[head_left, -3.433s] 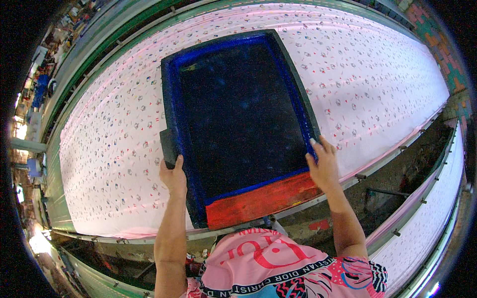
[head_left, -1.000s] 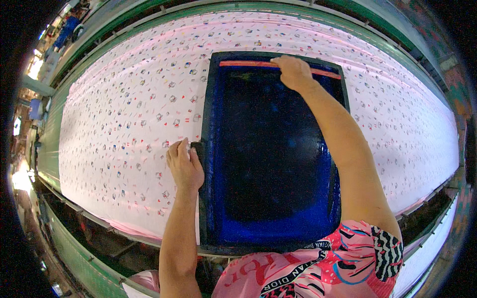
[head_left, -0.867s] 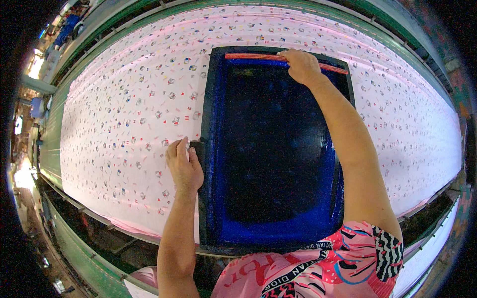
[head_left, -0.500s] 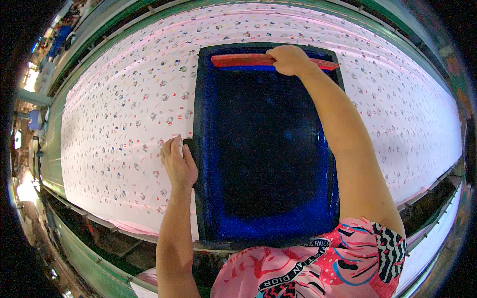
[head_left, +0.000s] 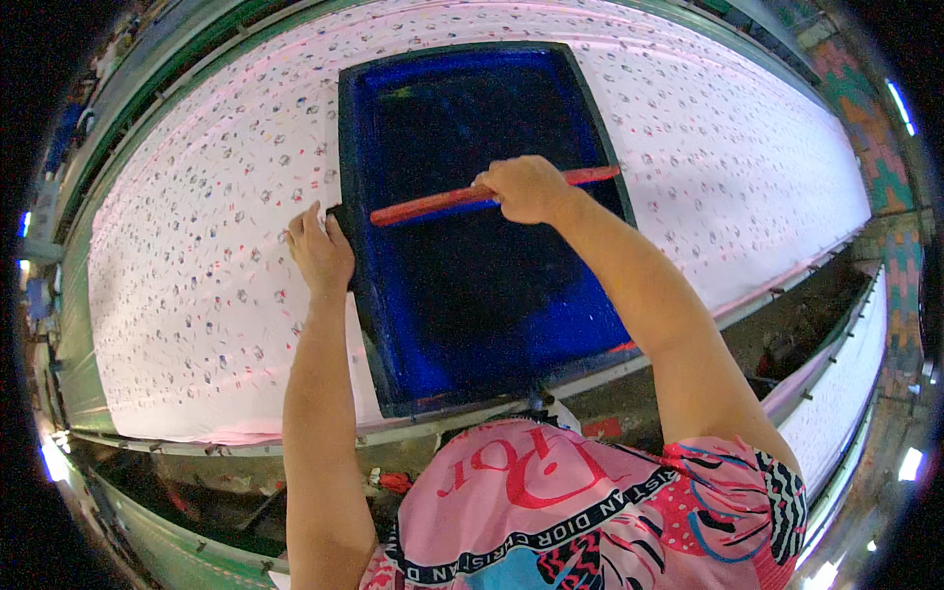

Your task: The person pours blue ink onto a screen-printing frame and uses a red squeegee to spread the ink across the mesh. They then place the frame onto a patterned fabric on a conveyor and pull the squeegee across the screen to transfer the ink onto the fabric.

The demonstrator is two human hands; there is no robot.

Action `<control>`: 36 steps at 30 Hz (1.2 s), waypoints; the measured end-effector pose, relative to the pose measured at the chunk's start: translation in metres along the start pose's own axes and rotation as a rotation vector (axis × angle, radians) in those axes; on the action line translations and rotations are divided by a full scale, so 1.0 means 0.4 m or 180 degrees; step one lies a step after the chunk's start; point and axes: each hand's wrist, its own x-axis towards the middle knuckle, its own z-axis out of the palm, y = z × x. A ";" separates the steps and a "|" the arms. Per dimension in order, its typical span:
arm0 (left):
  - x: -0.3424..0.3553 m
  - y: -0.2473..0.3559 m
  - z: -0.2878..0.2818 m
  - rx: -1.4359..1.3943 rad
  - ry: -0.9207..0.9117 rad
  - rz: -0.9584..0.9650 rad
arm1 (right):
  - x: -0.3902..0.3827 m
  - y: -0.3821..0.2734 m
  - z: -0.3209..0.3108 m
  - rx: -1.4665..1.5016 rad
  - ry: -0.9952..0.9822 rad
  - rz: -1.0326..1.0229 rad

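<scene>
A screen-printing frame (head_left: 356,128) with dark blue ink over its mesh lies on a white fabric (head_left: 216,246) printed with small scattered figures. Across the middle of the mesh runs a long red squeegee (head_left: 423,207), slightly tilted, its right end higher. My right hand (head_left: 531,189) is closed around the squeegee's upper edge, a little right of its centre. At the frame's left side my left hand (head_left: 323,251) rests on the fabric with fingers stretched out, its thumb beside a small black block on the frame's edge.
The fabric covers a long table with a rail (head_left: 246,447) along its near edge. Beyond a dark gap at the lower right, another white-covered table (head_left: 836,364) stands. Green table edges border the left, and patterned floor tiles (head_left: 900,285) show at the far right.
My right hand has drawn the squeegee from the far end of the frame toward me, to about mid-mesh. The left hand stays beside the frame. The whole view has shifted and turned.
</scene>
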 end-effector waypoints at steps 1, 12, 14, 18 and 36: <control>-0.001 0.008 0.002 -0.0066 0.0033 -0.0031 | -0.044 -0.032 -0.002 -0.0012 -0.0144 0.0065; -0.004 -0.011 -0.010 -0.0600 -0.0072 -0.0636 | -0.400 -0.300 0.078 0.0080 -0.0046 0.0136; -0.010 0.011 -0.024 -0.0842 -0.0531 -0.1268 | -0.454 -0.328 0.093 0.0046 -0.0038 0.0127; -0.097 0.000 -0.044 -0.1017 -0.0380 -0.1308 | -0.529 -0.376 0.144 -0.0037 0.0290 0.0014; -0.207 0.051 -0.046 -0.0222 0.0014 -0.1399 | -0.749 -0.187 0.203 0.1591 0.1195 -0.0779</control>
